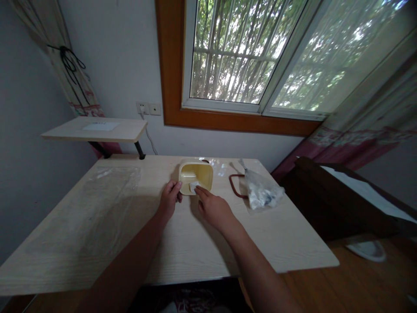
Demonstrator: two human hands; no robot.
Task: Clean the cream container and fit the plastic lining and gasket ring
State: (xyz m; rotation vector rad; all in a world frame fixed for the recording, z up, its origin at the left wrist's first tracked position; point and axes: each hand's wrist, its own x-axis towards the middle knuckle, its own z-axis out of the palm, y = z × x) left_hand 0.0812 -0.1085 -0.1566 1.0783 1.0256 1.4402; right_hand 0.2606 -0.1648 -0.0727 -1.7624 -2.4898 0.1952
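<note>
A small pale-yellow plastic container (207,174) is tipped up near the table's far edge, its open side facing me. My left hand (170,198) grips its left rim, with the thumb in front and the fingers curled behind. Against the near inner wall, my right hand (215,209) pinches a small white piece (193,187) at its fingertips. That piece looks like a folded tissue or cloth, though its kind is not certain. The fingertips reach just over the container's lower edge.
A clear plastic bag (263,191) with whitish contents lies right of my hands, beside a reddish-brown loop (235,187). Thin clear plastic sheeting (110,191) covers the left of the table (182,243). A raised shelf (71,128) stands at the back left, holding a paper (100,126).
</note>
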